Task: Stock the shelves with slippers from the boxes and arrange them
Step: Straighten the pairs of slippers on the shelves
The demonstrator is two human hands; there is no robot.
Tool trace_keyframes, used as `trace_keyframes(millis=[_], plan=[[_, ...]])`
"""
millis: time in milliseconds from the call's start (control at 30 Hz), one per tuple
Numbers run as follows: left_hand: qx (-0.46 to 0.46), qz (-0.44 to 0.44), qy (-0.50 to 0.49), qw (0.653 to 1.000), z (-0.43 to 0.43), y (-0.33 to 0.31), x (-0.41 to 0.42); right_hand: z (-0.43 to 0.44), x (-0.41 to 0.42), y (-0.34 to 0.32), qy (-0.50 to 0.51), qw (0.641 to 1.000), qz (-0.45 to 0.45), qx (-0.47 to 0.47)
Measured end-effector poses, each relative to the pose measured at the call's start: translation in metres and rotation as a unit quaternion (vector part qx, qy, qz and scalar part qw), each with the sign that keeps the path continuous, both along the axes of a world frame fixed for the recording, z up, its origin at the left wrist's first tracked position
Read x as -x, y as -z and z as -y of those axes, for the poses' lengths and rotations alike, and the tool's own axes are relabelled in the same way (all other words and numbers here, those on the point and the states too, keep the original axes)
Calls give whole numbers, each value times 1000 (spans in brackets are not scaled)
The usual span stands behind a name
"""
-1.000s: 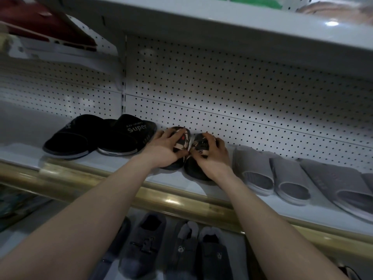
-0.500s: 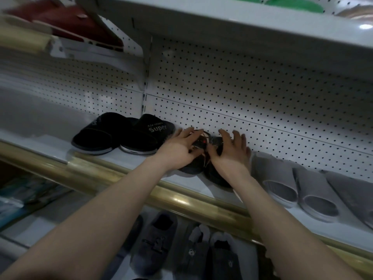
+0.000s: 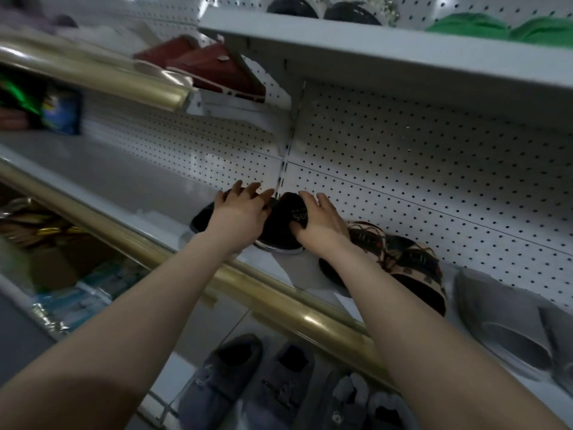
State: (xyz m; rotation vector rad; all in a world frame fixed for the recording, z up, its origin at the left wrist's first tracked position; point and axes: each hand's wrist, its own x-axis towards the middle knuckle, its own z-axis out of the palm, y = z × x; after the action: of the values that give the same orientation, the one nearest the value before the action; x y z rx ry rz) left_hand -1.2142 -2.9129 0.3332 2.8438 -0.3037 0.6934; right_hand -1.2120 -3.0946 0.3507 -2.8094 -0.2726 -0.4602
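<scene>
Several grey fuzzy slippers (image 3: 235, 383) nearest, low. Above brass rail (image 3: 279, 293), on middle shelf (image 3: 124, 181): left hand (image 3: 238, 212) flat, fingers (image 3: 240, 189) spread, on left black slipper (image 3: 201, 217); right hand (image 3: 319, 225) curled round right black slipper (image 3: 279, 231). Pegboard (image 3: 403, 169) behind.

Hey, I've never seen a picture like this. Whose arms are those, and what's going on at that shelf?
This is one picture from a camera worn on a person's head, looking forward and down, so the two bare arms are the wearer's own; there is no machine. They reach to a white shop shelf with a gold rail along its front. The left hand rests on one black slipper; the right hand grips the lettered black slipper beside it. Further right on that shelf lie patterned slippers, then grey slippers. Fuzzy slippers sit on the shelf below.
</scene>
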Motion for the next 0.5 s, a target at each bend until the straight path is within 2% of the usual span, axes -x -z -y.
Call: trace_keyframes(millis=[233, 500], plan=[[16, -83, -30, 996, -33, 15, 2, -18, -27, 5, 24, 996, -81, 18], [67, -58, 6, 996, -42, 36, -7, -18, -33, 13, 25, 997, -73, 21]])
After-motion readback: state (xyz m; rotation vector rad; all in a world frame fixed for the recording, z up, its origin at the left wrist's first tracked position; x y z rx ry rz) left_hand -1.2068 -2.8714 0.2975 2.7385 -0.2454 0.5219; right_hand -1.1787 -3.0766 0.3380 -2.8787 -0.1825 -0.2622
